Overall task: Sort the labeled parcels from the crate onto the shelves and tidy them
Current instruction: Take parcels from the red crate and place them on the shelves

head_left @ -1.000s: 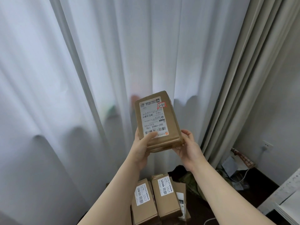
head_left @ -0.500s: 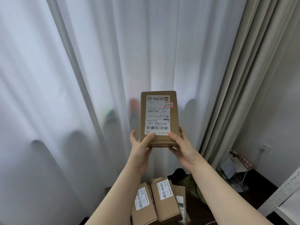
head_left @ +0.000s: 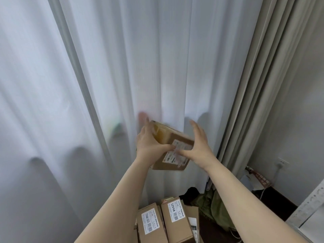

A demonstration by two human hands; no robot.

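The left hand [head_left: 150, 142] grips the left side of a small brown cardboard parcel [head_left: 177, 137]. Its thumb lies across the front beside the white printed label [head_left: 175, 153], and its fingers reach up behind the edge. The right hand [head_left: 198, 148] is released rather than clasping: its fingers stand straight and spread, and only the thumb and heel press the parcel's right side. Both forearms rise from the bottom of the view, wrists bent back.

The parcel is up in the air between the hands, tilted with its far end leaning left. It is blurred, so the label cannot be read.

It looks light and stiff, a taped box that should keep its shape under a squeeze. The smooth board could slip from a one-sided hold. It is probably best held by the two long edges, with the thumbs off the label.

Behind the parcel hangs a white sheer curtain [head_left: 122, 67], with a beige drape [head_left: 254, 85] to its right. Below the hands, more labelled brown cardboard boxes [head_left: 175, 225] stand packed together; whatever holds them is not visible. The corner of a pale grey metal shelf [head_left: 313, 199] shows at the lower right.
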